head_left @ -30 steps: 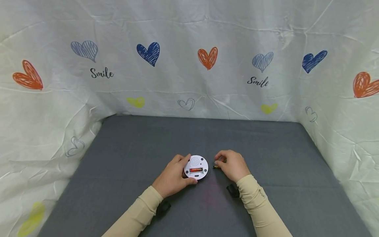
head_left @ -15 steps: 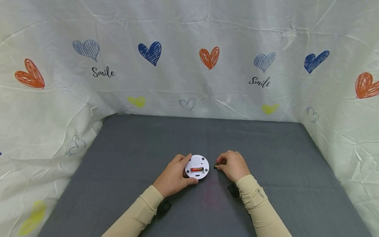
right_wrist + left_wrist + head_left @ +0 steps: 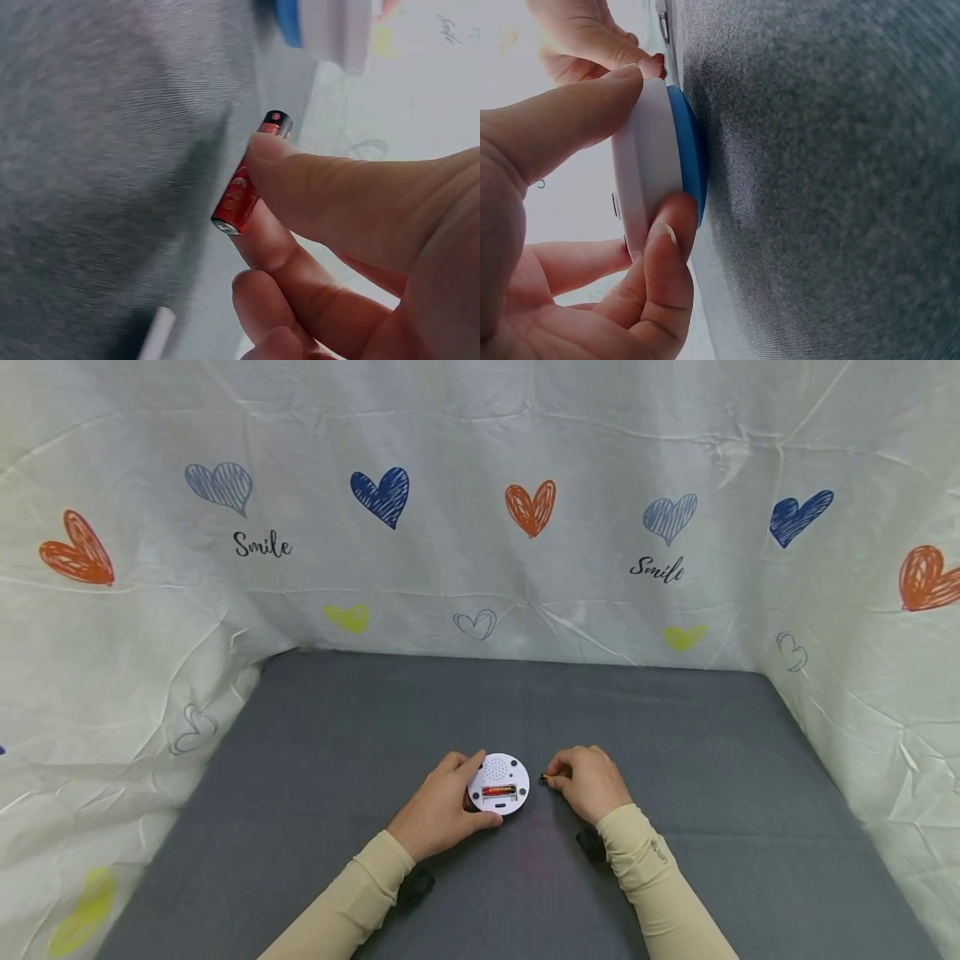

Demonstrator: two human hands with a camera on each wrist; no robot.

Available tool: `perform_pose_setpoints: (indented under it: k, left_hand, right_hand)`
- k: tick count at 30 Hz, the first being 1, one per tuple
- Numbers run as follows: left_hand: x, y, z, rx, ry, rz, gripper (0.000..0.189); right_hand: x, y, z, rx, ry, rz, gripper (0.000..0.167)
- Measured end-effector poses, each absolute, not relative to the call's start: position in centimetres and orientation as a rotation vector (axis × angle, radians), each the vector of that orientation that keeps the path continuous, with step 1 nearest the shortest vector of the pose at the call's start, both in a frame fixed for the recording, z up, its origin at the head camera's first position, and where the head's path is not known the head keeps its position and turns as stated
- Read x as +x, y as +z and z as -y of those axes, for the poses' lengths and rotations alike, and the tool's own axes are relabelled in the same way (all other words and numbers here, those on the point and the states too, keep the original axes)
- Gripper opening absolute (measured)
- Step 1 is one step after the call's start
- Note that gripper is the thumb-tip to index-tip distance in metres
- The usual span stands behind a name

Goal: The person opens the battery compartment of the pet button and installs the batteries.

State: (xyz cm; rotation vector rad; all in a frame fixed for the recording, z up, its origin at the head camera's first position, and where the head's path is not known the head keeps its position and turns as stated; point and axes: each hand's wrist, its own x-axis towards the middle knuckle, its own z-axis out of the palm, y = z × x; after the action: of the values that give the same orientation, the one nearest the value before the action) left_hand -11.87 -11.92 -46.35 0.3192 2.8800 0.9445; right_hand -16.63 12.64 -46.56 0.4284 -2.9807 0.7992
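Moved since half a second ago: loose battery (image 3: 238, 195), one, now a little farther from the person, with the fingers of the right hand (image 3: 592, 783) shifted around it.

Right hand: one, narrow, pinching the loose battery between thumb and index finger; red body, black end, silver end; middle covered by the thumb.

Left hand (image 3: 438, 810): one, spread around the rim of the white device (image 3: 497, 768), gripping it from its own side.

White device: one, round, between the hands, perforated face up; blue part (image 3: 690, 157), one, beneath. Seated battery (image 3: 498, 791), one, in its bay. Dark round spots: three plain, a fourth partly hidden by the left index finger.

White strip (image 3: 157, 334): one, near the right hand's curled fingers, cut off; identity cannot be told.

Black objects, two: one by the left wrist (image 3: 416, 887), one by the right (image 3: 591, 843); each partly hidden.

Sleeves (image 3: 345, 902), two, beige, cut off behind the hands.

Grey cloth (image 3: 450, 702), one, under both hands.

White curtain (image 3: 450, 427), beyond the hands: "Smile" twice; orange hearts, three, the rightmost cut off.
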Motion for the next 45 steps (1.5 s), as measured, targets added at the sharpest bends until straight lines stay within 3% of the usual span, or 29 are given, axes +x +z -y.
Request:
perform_pose_setpoints:
  k: [13, 23, 45]
  left_hand:
    - [-11.7, -46.5, 12.0, 0.336, 0.960, -2.881, 0.097]
    - [-11.7, -46.6, 12.1, 0.375, 1.007, -2.866, 0.096]
    - [-11.7, -46.3, 12.2, 0.383, 1.005, -2.879, 0.096]
  right_hand:
    - [-14.5, -44.4, -10.4, 0.609, 0.847, 2.792, 0.009]
    - [-12.8, -45.1, -7.7, 0.806, 0.853, 2.738, 0.010]
    - [-13.0, -45.9, -7.4, 0.884, 0.809, 2.705, 0.011]
